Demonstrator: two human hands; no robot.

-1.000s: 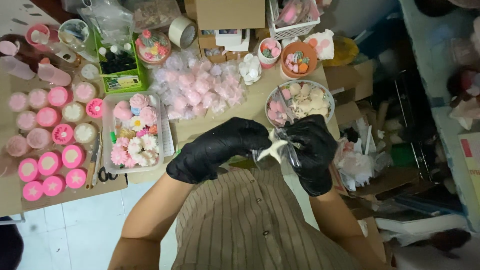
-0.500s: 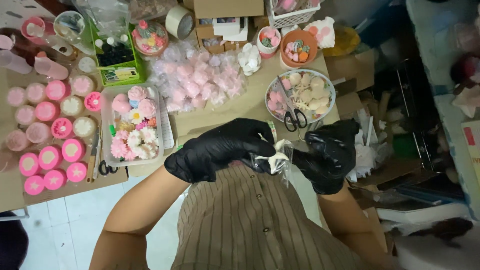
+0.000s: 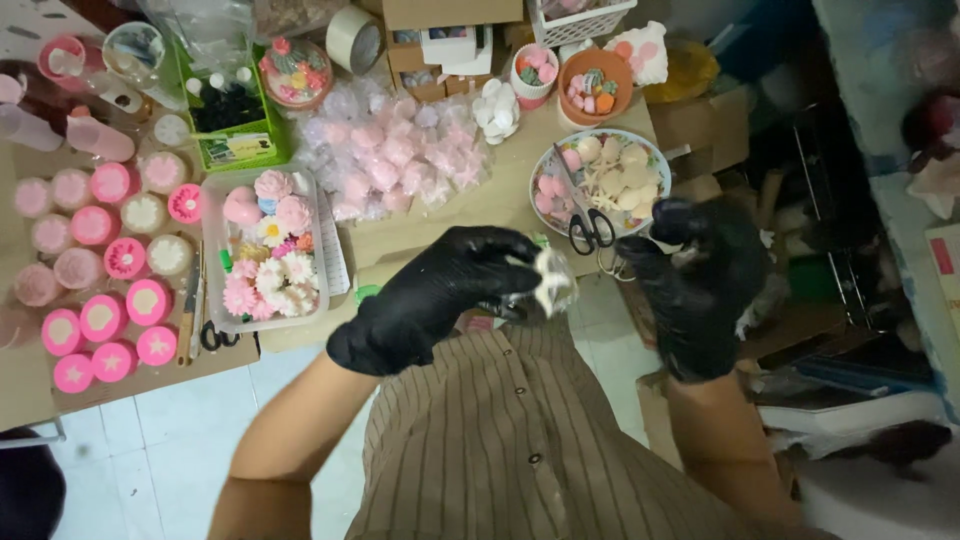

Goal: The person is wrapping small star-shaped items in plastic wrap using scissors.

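One white piece [image 3: 552,280] in left grip [image 3: 450,295]

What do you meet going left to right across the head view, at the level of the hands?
Pink round pots → clear tray of flower shapes → left hand → small white piece in clear wrap → black-handled scissors → right hand.

My hands have drawn apart. The left hand [image 3: 440,295] now holds the small clear packet [image 3: 553,283] alone, and the right hand [image 3: 700,285] has pulled away from it.
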